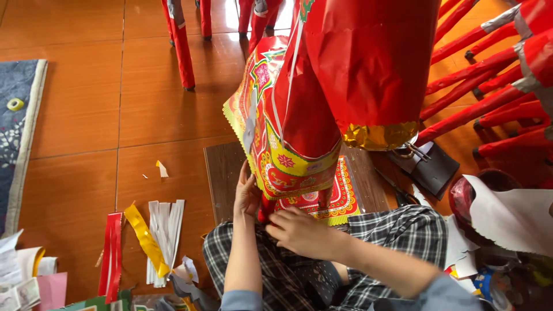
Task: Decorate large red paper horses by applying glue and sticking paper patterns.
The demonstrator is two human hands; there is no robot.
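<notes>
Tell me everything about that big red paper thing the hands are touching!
The paper figure is tall, wrapped in shiny red paper, with a gold foil edge and a patterned red, yellow and green band round its lower part. It stands tilted on a wooden board on the floor, its top out of view. The left hand presses its bottom edge; the right hand touches its base.
</notes>
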